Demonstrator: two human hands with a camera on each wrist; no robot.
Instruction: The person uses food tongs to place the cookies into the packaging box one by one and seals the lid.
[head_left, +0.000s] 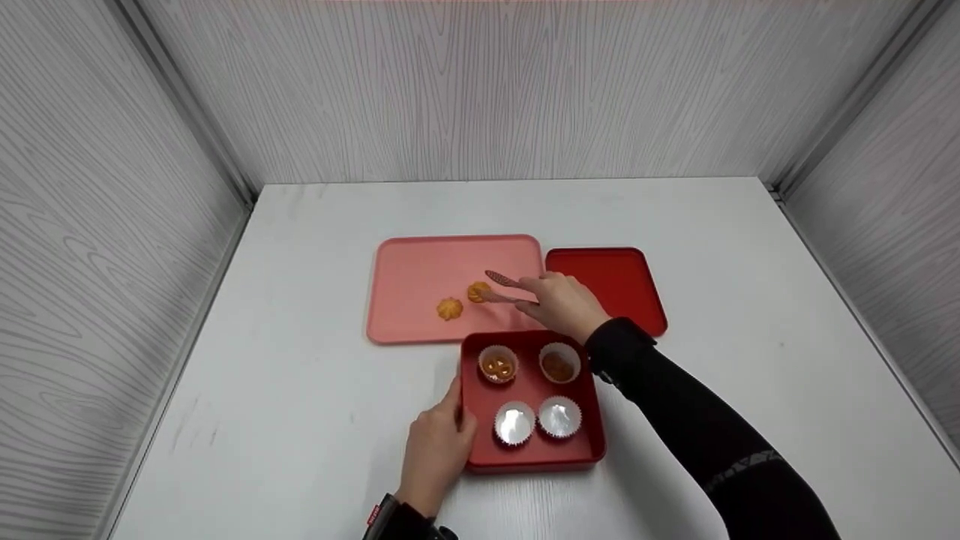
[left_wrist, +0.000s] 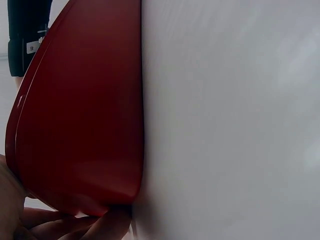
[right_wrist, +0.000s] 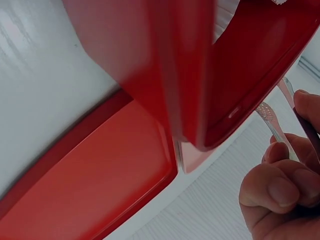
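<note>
My right hand [head_left: 566, 304] holds a pair of tongs [head_left: 501, 279] over the pink tray. The tongs' two arms stand apart, the lower one overlapping a small golden cookie [head_left: 478, 292]. A second, ridged cookie [head_left: 450, 308] lies to its left on the tray. Close to me sits a red square box [head_left: 528, 391], its left wall gripped by my left hand [head_left: 437, 450]. Inside, a paper cup [head_left: 498, 365] at back left holds glossy golden pieces, and another cup [head_left: 559, 364] at back right holds something brown. Two front cups [head_left: 514, 424] show bare shiny bottoms.
The pink tray [head_left: 409, 277] lies flat behind the box. Beside it on the right is a shallow red tray [head_left: 607, 277], partly covered by my right forearm. Wood-grain panels [head_left: 465, 90] stand at the back and both sides of the white table [head_left: 285, 337].
</note>
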